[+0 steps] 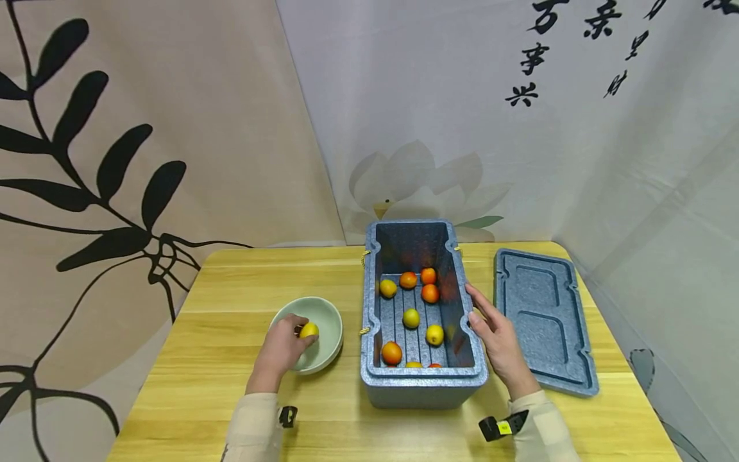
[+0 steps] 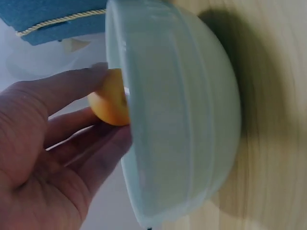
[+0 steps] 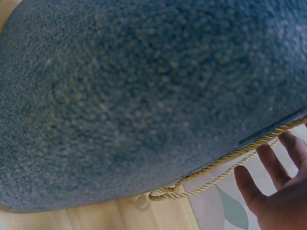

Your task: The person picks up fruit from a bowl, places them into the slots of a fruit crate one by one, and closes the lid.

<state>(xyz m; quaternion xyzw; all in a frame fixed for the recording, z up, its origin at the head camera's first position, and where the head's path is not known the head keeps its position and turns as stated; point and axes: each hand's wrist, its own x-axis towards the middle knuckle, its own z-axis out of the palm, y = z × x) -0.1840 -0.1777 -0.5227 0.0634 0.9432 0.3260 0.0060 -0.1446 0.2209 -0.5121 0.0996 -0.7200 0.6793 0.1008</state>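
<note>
My left hand (image 1: 283,350) pinches a small round yellow fruit (image 1: 309,330) between thumb and fingers, inside the rim of a pale green bowl (image 1: 331,314). In the left wrist view the fruit (image 2: 110,99) has an orange blush, and the bowl's wall (image 2: 177,115) hides part of it. My right hand (image 1: 498,340) is at the right rim of a speckled blue-grey foam box (image 1: 424,388), its fingers extended along the edge. In the right wrist view, the fingers (image 3: 249,187) are close to the box's twisted gold cord (image 3: 225,163).
Inside the box lie several fruits, among them an orange one (image 1: 391,353) and a yellow one (image 1: 435,334). The matching foam lid (image 1: 543,321) lies on the wooden table (image 1: 231,301) to the right. A printed cloth (image 1: 450,128) hangs behind the table.
</note>
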